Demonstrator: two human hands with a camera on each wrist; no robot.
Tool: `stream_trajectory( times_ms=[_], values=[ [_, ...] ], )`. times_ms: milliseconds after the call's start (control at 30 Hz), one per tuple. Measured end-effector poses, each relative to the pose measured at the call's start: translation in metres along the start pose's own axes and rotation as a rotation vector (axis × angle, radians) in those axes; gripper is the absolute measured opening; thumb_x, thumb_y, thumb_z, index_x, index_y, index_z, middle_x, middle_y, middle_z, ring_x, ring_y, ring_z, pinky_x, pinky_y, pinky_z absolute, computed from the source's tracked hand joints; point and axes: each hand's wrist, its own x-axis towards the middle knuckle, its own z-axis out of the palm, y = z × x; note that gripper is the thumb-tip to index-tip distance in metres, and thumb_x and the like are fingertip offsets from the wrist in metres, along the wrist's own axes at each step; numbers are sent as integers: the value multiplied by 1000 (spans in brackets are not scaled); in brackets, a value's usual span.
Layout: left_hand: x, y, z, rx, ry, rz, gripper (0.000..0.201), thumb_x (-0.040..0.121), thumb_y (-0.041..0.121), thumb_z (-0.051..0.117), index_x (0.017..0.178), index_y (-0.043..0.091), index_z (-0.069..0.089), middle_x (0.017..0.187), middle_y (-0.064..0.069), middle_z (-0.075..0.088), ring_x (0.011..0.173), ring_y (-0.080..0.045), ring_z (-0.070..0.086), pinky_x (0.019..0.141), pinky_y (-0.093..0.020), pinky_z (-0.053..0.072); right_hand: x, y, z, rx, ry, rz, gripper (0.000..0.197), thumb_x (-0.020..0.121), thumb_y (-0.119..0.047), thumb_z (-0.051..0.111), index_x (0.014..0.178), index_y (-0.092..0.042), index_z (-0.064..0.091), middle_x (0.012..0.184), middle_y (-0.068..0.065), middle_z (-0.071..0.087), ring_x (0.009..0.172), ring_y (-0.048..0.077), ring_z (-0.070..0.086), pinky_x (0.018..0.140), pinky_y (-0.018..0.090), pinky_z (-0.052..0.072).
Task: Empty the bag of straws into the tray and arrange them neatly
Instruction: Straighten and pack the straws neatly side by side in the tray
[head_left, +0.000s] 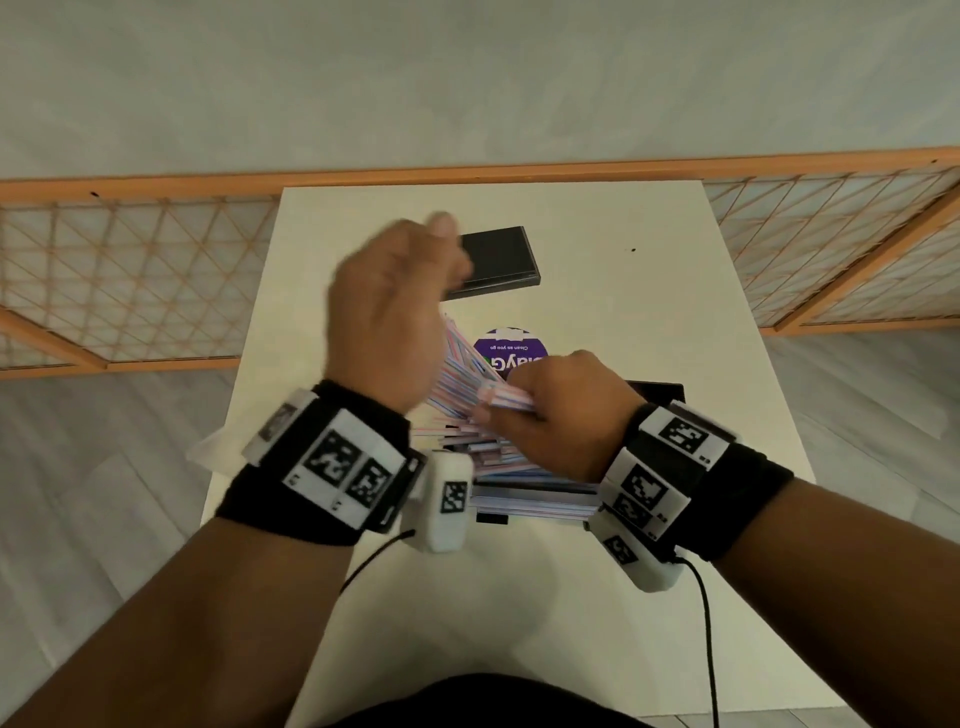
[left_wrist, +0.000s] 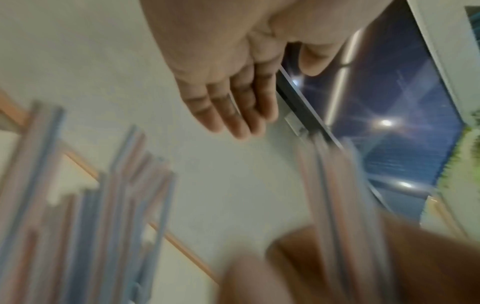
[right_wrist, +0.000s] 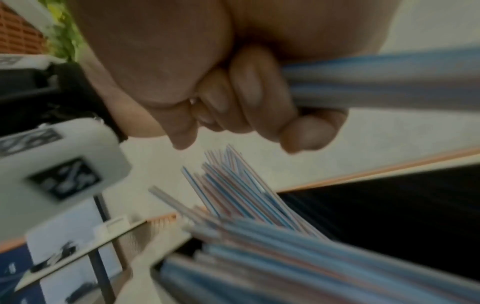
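- Right hand (head_left: 563, 410) grip: fingers curled tight round a bunch of thin striped pink-and-blue plastic straws (head_left: 511, 400), held near one end.
- Left hand (head_left: 395, 306) raised above, fingers relaxed, holding nothing.
- Rest of straws (head_left: 519, 467) heaped in the black tray (head_left: 657, 389) on the white counter (head_left: 597, 623), some fanning upward.
- Judgement: v. light, slick, bendy; take mid-bundle w/ both hands, else they splay.
- Right wrist view alone shows curled fingers (right_wrist: 259, 92); head view alone shows tray position.
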Motion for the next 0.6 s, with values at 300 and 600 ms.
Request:
stream_trajectory(
  times_ms=[300, 600],
  values=[
    [-9, -63, -20, -405, 23, -718, 42, 78, 50, 69, 107, 20, 62, 104, 1, 69, 98, -20, 64, 77, -34, 47, -9, 51, 38, -51, -207, 193, 107, 53, -90, 52, 135, -23, 39, 129, -2, 53, 114, 21, 52, 101, 37, 44],
    [-10, -77, -8, -599, -369, -587, 79, 43, 70, 90, 95, 12, 81, 99, -12, 78, 98, -25, 74, 87, -39, 61, -6, 43, 50, 31, -171, 109, 102, 57, -82, 59, 143, -40, 25, 126, -7, 48, 115, 20, 50, 105, 42, 41]
  ],
)
